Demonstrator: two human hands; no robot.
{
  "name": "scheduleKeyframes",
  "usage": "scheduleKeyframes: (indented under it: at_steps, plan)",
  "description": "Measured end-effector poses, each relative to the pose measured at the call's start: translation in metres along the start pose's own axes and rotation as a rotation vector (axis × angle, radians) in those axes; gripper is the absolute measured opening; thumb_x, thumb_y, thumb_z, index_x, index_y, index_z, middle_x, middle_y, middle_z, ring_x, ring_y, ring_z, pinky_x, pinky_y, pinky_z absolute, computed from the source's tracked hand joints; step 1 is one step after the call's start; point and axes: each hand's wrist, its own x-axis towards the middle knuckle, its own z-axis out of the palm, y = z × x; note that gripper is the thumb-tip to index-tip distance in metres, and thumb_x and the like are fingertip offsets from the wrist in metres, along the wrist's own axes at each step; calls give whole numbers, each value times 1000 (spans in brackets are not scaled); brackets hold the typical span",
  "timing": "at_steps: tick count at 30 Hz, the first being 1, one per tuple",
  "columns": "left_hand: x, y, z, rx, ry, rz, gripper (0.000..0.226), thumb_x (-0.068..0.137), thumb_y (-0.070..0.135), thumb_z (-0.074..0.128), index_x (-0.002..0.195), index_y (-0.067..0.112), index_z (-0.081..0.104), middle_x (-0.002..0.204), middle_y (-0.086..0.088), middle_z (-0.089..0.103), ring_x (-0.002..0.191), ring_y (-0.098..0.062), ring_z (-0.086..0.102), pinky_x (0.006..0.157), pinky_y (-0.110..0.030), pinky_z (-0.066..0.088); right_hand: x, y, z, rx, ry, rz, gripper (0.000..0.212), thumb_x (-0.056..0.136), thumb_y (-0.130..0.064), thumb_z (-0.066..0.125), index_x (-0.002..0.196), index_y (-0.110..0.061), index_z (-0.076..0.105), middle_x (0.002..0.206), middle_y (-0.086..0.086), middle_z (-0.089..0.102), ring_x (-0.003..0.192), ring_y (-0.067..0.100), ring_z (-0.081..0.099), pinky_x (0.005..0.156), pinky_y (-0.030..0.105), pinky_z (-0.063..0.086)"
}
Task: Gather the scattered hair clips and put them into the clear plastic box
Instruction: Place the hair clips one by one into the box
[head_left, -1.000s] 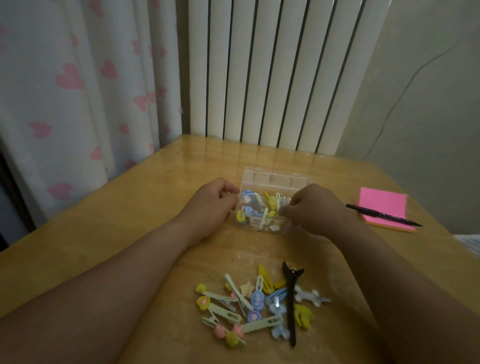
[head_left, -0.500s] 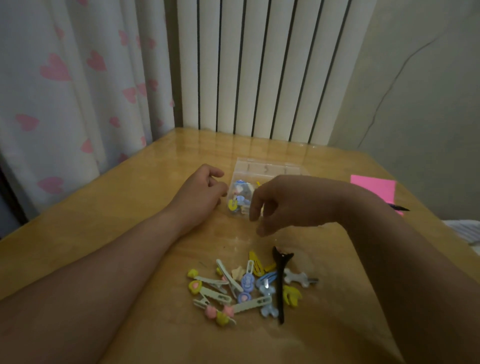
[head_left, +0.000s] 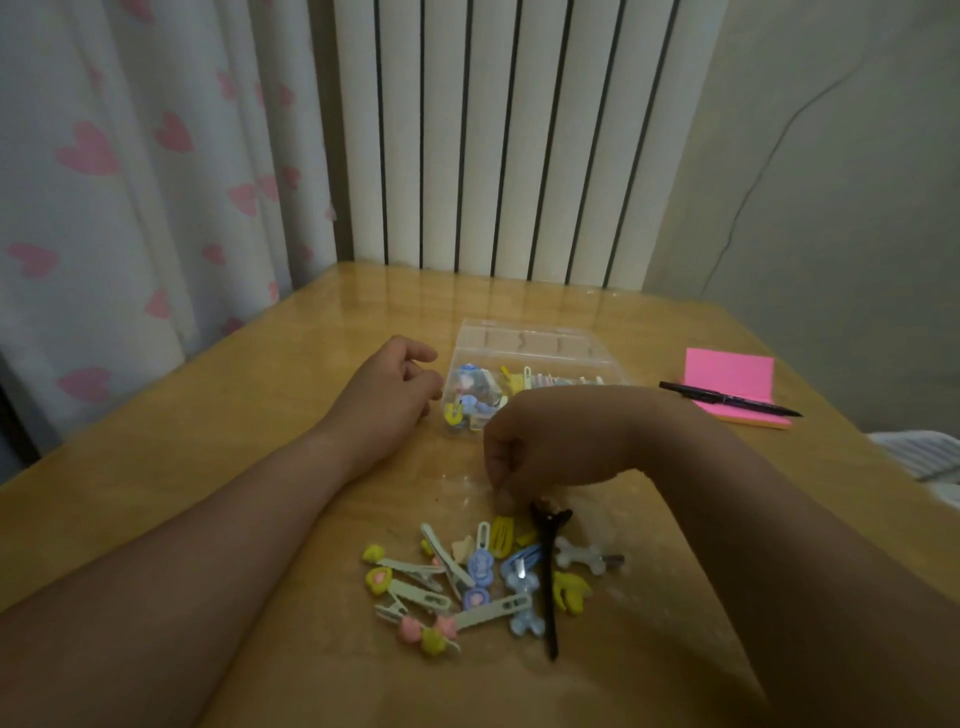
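My left hand (head_left: 387, 395) rests on the table (head_left: 208, 467), fingers loosely curled, holding nothing; just beside it stands the clear plastic box (head_left: 519, 338), one, open and partly filled; my right hand (head_left: 550, 447) hangs over the loose hair clips (head_left: 483, 577) heaped toward the near edge, fingers curled down at the heap's far side; whether they have pinched one I cannot tell. The clips lie tangled, so lifting one could drag others off and scatter them; the unheld box could slide if bumped. I count one long black clip (head_left: 548, 571) and perhaps fifteen small ones, too overlapped for certainty; by the right edge, one pink pad (head_left: 727, 374), one pen (head_left: 727, 399).
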Motion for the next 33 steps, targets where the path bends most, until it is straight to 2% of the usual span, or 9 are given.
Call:
scheduleKeyframes:
  at_steps: [3, 6, 12, 14, 17, 19, 24, 27, 33]
  plan:
    - [0, 0, 0, 2, -8, -3, 24, 98, 18, 64, 122, 21, 62, 95, -11, 72, 77, -14, 67, 74, -31, 49, -3, -3, -3, -18, -70, 19, 28, 86, -45, 85, 105, -27, 75, 101, -7, 75, 93, 10, 67, 83, 36, 56]
    - [0, 1, 1, 7, -11, -3, 23, 99, 19, 64, 121, 23, 63, 92, -5, 70, 80, -14, 68, 74, -31, 48, -2, -6, 0, -68, -119, 32, 34, 85, -49, 84, 108, -26, 75, 106, -4, 75, 95, 13, 68, 77, 31, 53]
    - [1, 1, 1, 15, -17, 2, 23, 99, 19, 63, 121, 24, 63, 94, -7, 71, 81, -14, 68, 76, -31, 49, 1, 2, 0, -31, -115, -2, 26, 87, -45, 84, 100, -25, 74, 101, -3, 75, 93, 15, 68, 78, 35, 55]
    - [0, 1, 1, 12, -17, 1, 23, 99, 19, 63, 121, 24, 63, 95, -7, 72, 81, -15, 68, 76, -32, 50, 2, 9, -3, 53, -37, -42, 18, 89, -37, 83, 96, -24, 73, 94, -6, 74, 88, 11, 67, 79, 36, 54]
    - [0, 1, 1, 8, -18, 1, 22, 99, 19, 64, 121, 24, 63, 92, -5, 70, 80, -14, 67, 77, -31, 50, 0, 26, -9, 357, 179, -67, 9, 93, -20, 80, 93, -19, 71, 82, -6, 75, 76, 5, 70, 71, 26, 54]
    - [-1, 1, 1, 14, -21, 2, 22, 100, 18, 63, 121, 23, 63, 91, -6, 70, 79, -14, 66, 76, -31, 50, -1, 40, -14, 482, 349, -42, 7, 95, -18, 77, 96, -17, 70, 85, -3, 76, 72, 4, 70, 66, 22, 54]
    - [0, 1, 2, 34, -16, 22, 21, 99, 17, 63, 120, 22, 64, 86, -2, 67, 77, -14, 65, 77, -33, 50, 3, 72, -15, 501, 744, 135, 6, 96, -18, 76, 100, -17, 73, 88, -3, 76, 72, 3, 69, 60, 17, 51]
    - [0, 2, 3, 35, -14, 26, 20, 100, 18, 64, 119, 20, 64, 84, 0, 67, 75, -13, 64, 75, -31, 49, 13, 80, -4, 370, 687, 239, 6, 95, -19, 78, 99, -20, 74, 95, -3, 72, 85, 13, 69, 68, 26, 54]
    - [-2, 4, 3, 33, -23, 31, 19, 101, 19, 63, 120, 21, 63, 83, 1, 66, 74, -12, 64, 72, -29, 47, 23, 81, 4, 273, 552, 272, 4, 93, -18, 79, 97, -18, 80, 92, -6, 74, 83, 10, 67, 76, 30, 56]
